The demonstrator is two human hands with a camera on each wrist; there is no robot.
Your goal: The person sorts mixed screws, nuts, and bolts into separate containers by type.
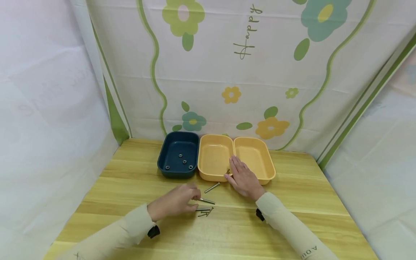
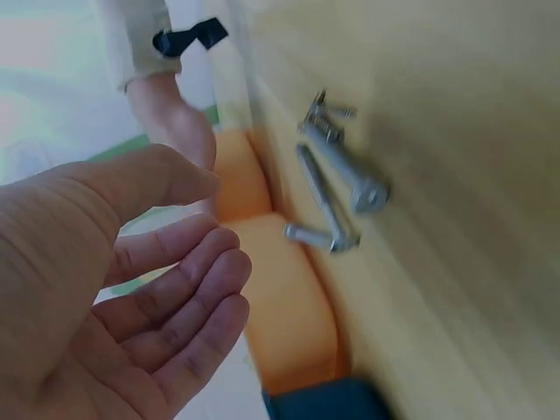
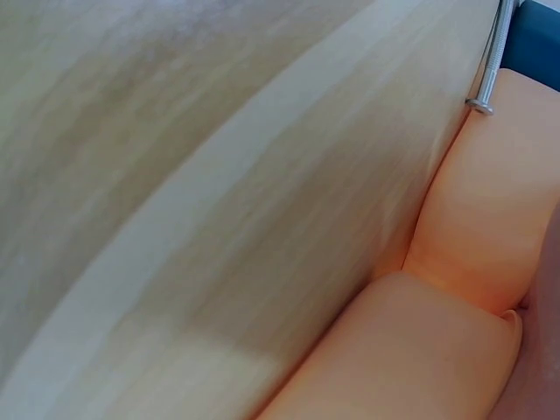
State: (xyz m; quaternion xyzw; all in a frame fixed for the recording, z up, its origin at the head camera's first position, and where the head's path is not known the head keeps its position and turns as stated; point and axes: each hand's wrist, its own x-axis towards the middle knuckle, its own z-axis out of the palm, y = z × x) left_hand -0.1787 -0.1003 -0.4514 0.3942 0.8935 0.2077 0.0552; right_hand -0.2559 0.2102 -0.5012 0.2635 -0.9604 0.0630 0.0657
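Note:
My left hand (image 1: pixel 177 200) hovers low over the table beside the bolts, fingers loosely bent and holding nothing, as the left wrist view shows. Three large silver bolts lie close by: one bolt (image 1: pixel 212 187) near the trays, a second bolt (image 1: pixel 208 201) by the fingertips, and a third bolt (image 2: pixel 346 171) nearer me. Against that third bolt sits a small cluster of screws (image 1: pixel 204 213). My right hand (image 1: pixel 243 179) lies over the wall between the two yellow trays, fingers straight. Small brown screws (image 1: pixel 228 171) show between its thumb and fingers, over the middle yellow tray (image 1: pixel 214 144).
A dark blue tray (image 1: pixel 178 139) at the left holds several nuts (image 1: pixel 184 161). The right yellow tray (image 1: pixel 255 151) adjoins the middle one. All three stand in a row on the wooden table (image 1: pixel 243 238), before a flowered cloth (image 1: pixel 201 72) hanging at the back.

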